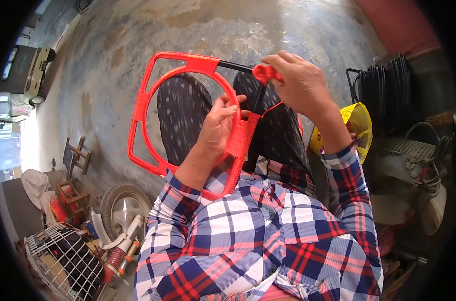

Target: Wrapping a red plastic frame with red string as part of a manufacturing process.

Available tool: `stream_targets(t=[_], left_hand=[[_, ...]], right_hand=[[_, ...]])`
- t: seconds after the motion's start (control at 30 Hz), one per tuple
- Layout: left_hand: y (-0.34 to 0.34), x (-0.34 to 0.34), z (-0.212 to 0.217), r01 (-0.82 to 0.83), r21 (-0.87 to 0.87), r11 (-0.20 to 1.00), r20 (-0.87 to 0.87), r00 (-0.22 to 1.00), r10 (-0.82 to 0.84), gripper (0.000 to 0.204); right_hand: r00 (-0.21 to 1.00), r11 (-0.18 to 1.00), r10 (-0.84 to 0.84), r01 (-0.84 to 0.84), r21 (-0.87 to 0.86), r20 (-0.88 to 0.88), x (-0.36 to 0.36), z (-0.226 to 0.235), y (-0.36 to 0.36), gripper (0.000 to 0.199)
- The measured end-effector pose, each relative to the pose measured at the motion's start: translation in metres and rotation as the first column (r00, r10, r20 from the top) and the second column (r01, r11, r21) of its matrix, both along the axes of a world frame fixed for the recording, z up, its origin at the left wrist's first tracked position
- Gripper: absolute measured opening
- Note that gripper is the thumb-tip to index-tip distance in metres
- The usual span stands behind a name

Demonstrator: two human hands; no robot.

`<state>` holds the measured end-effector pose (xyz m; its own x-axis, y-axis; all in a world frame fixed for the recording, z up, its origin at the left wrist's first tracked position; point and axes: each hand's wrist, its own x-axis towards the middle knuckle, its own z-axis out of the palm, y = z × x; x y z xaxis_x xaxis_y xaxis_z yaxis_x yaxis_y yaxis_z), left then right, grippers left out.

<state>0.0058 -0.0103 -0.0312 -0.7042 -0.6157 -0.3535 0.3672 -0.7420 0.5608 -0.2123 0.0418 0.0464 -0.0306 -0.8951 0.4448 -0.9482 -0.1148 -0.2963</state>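
A squarish frame (202,63) with a round ring inside it rests over my lap, tilted toward me. Red cord is wrapped tightly around most of it, while black tube (235,66) shows bare at the far right corner. My left hand (217,128) is closed on the ring's right side, its thumb in front and some fingers passing behind. Beyond that corner, my right hand (304,84) pinches a small bundle of red cord (264,73). A thin strand runs from below this hand to the wrapped edge of the frame.
At right are a yellow bag (359,123) and a stack of black frames (391,83). A wheel (125,204) and a white wire basket (64,256) stand at lower left, near a small wooden stool (78,154). Concrete floor (107,90) stretches ahead.
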Motion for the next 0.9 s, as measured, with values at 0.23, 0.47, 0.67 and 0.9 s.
stream_targets(t=[0.23,0.47,0.67,0.9], left_hand=[[0.005,-0.006,0.015,-0.068,-0.156,0.985,-0.128,0.991,0.048,0.082],[0.004,-0.001,0.020,0.022,-0.027,0.999,-0.128,0.991,-0.026,0.069],[-0.002,-0.003,0.018,0.134,0.003,0.991,-0.085,0.987,-0.133,0.056],[-0.006,-0.003,0.014,0.204,0.036,0.978,-0.043,0.978,-0.203,0.056]], right_hand=[[0.929,0.891,0.357,-0.308,0.334,-0.094,0.025,-0.015,-0.031,0.022],[0.920,0.929,-0.019,0.161,-0.333,0.391,-0.003,-0.029,0.002,0.038],[0.942,0.999,-0.041,0.032,0.034,0.332,0.006,-0.063,0.038,0.032],[0.942,0.993,0.008,-0.047,0.110,0.336,0.020,-0.059,0.037,0.039]])
